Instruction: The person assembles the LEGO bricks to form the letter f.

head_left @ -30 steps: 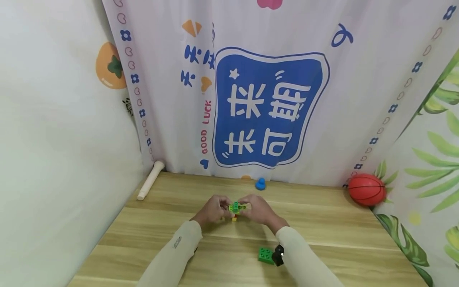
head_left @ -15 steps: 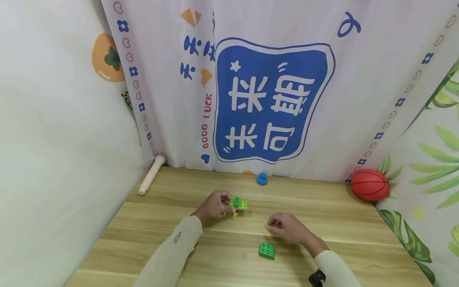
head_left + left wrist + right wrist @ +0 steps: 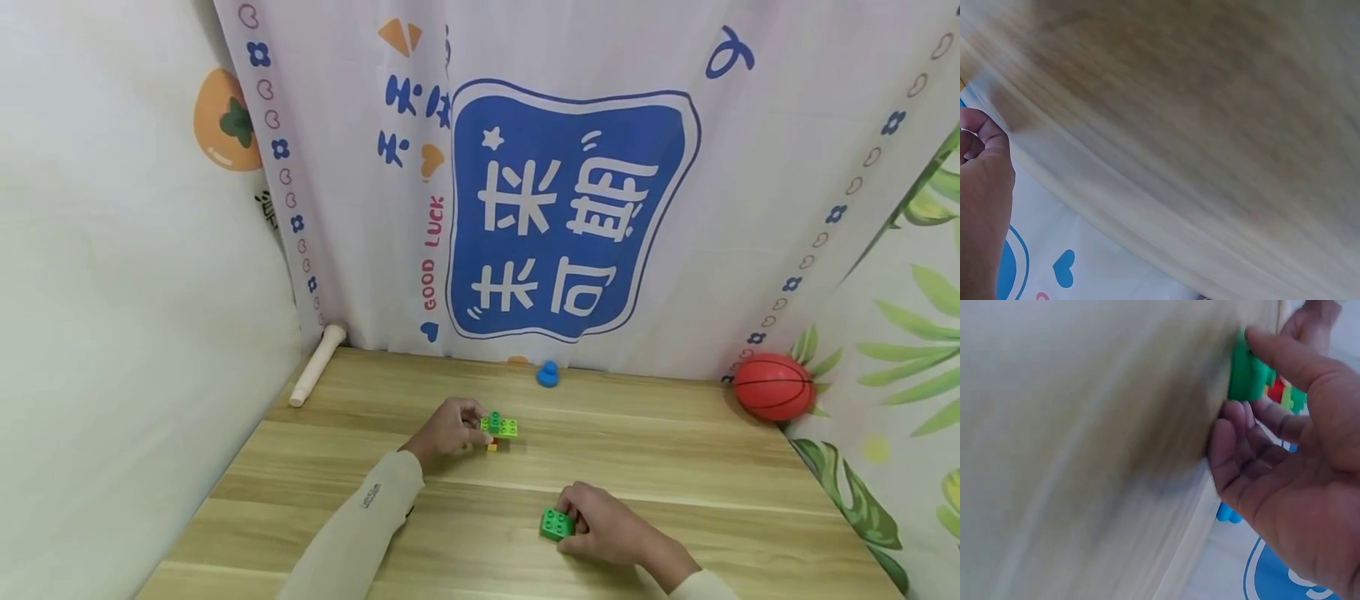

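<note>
In the head view my left hand holds a small toy brick build by its left side, near the middle of the table. Lime and green studded bricks form its top, with red and yellow pieces beneath, partly hidden by the fingers. Closer to me, my right hand pinches a green toy building brick between thumb and fingers. The right wrist view shows this green brick between the thumb and a finger, against the wooden table. From the left wrist, only part of the left hand is visible.
A small blue object stands at the back edge of the wooden table. At the back left lies a pale rod. A red ball with basketball lines sits at the right edge. Printed curtains hang behind.
My right hand has left the brick build, moved right and toward me, and now pinches the green brick. The left hand stays at the build. The head view has tilted slightly downward.
</note>
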### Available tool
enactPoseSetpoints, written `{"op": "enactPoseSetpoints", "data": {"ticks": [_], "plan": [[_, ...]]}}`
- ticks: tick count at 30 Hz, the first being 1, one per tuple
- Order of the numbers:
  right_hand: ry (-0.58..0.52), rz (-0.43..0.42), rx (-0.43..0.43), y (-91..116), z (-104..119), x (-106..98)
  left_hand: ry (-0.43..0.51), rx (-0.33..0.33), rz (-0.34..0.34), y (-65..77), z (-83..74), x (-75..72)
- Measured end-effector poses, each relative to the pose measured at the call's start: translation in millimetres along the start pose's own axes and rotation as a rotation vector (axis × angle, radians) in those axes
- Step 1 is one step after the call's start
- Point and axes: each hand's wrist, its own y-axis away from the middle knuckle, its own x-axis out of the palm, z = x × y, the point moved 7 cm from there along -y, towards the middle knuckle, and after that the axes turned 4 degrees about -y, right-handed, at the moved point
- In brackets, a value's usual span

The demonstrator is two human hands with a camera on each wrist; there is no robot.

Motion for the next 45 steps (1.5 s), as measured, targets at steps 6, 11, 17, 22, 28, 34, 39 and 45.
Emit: {"op": "enactPoseSetpoints", "data": {"ticks": [6,11,17,22,28,34,39,45], "plan": [[0.027,-0.033,0.016,-1.4,-2.2,4.9,0.003,-0.01,0.005,0.8,1.8,-0.1],[0.021,-0.03,0.013,-2.3,-0.6,4.3,0.003,-0.017,0.001,1.0,3.9,-0.2],[0.088,-0.103,-0.012,-12.4,10.0,-13.4,0.007,-0.014,-0.003,2.5,4.9,0.0],[0.166,-0.242,-0.019,-33.1,25.2,-41.8,0.014,-0.028,-0.009,3.2,7.3,-1.7],[0.152,-0.343,-0.05,-68.0,48.1,-71.9,0.01,-0.016,-0.006,2.6,6.8,-3.1],[0.165,-0.411,-0.078,-99.7,66.7,-84.2,-0.004,-0.01,-0.005,0.6,6.1,-2.4],[0.147,-0.396,-0.099,-118.0,72.4,-76.6,-0.006,0.001,-0.007,-0.3,3.9,-1.7],[0.154,-0.35,-0.112,-130.4,69.7,-65.3,-0.008,0.023,-0.008,-0.2,1.1,-1.2]]}}
